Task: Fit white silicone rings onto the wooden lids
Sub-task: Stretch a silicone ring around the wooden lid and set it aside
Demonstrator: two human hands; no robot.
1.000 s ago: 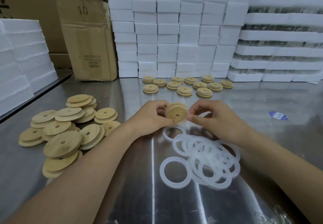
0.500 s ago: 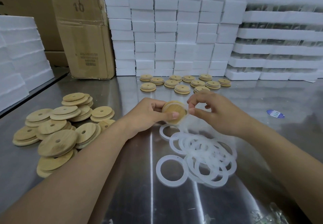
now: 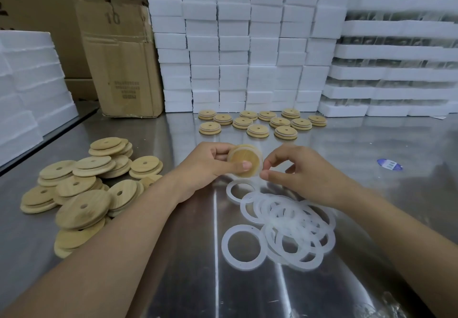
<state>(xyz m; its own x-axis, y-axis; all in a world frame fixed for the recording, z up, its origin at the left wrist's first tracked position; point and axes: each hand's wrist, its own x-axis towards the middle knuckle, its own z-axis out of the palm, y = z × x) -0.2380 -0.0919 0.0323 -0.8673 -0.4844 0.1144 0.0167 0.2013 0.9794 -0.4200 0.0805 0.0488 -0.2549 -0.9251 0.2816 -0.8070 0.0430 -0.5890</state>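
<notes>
Stacked white foam blocks (image 3: 247,44) wall off the back of the steel table (image 3: 173,280), with a worn cardboard box (image 3: 121,64) standing at their left end. On the table's left side lies a loose pile of bare lids (image 3: 81,188), some overlapping, and the table's left edge runs just beyond it. Near the middle, toward the person, is a tangled heap of rings (image 3: 285,226). One ring lies flat and apart at the heap's near-left side. A group of what look like finished lids (image 3: 257,123) sits at the back in front of the foam, well clear of the hands.

The left hand (image 3: 208,166) holds one lid (image 3: 245,161) up above the far end of the ring heap, thumb across its face and fingers curled behind. The lid is tilted so its flat face turns toward the camera. A pale ring (image 3: 260,162) shows round the lid's right rim.

The right hand (image 3: 304,171) is just beside the lid's right edge, fingers curled, thumb and forefinger drawn close at the rim. Whether they pinch the ring or only press it cannot be told.

Seating the ring likely means working round the rim, so the right hand is the nearer one for it. Open table lies to the right, bare except for a small blue sticker (image 3: 389,164).
</notes>
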